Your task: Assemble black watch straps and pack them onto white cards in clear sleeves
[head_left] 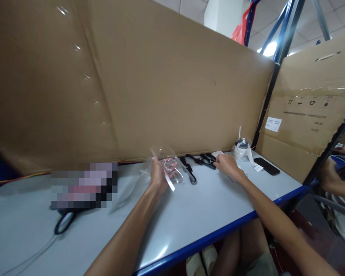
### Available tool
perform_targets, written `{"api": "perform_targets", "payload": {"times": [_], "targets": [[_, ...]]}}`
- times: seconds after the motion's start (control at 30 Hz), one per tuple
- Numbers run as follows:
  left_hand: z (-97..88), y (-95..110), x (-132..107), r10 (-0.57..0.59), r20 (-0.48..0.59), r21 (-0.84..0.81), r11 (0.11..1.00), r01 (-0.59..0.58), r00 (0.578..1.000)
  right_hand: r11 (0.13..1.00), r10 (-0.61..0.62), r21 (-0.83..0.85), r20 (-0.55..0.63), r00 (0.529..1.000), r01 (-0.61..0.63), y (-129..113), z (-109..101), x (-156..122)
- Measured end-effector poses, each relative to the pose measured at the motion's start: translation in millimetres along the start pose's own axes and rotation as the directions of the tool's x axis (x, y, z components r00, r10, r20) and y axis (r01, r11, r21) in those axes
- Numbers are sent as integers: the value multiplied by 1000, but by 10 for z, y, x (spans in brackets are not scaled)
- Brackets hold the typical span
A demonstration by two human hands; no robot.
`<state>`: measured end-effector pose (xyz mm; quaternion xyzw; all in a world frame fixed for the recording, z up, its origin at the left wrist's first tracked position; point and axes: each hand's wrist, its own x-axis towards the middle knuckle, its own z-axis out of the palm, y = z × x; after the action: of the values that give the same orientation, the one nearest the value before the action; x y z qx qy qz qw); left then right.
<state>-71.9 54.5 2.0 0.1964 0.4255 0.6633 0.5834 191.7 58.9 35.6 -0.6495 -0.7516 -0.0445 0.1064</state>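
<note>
My left hand is closed on a clear plastic bag, held just above the grey table. My right hand reaches toward several black watch straps that lie in a row near the cardboard wall; its fingertips are at the nearest strap and are curled, and I cannot see whether they grip it. Another black strap lies between my two hands.
A tall cardboard wall backs the table. A lidded clear cup with a straw and a black phone sit at the far right. A black looped cable lies at the left. Another person's arm shows at the right edge.
</note>
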Motion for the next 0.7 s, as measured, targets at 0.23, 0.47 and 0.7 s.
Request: {"api": "perform_targets", "payload": {"times": [0.23,0.47,0.7], "targets": [[-45,-14,24,24,0,73,997,-24,1000,991,132,-29,123,984,-130,239,-35,663],[-35,-48,28,-72,149,-19,997,75,986,984,96,93,436,895,-151,568,198,711],[103,-16,-232,-109,221,-75,989,128,969,927,106,295,387,916,-232,559,188,638]]}}
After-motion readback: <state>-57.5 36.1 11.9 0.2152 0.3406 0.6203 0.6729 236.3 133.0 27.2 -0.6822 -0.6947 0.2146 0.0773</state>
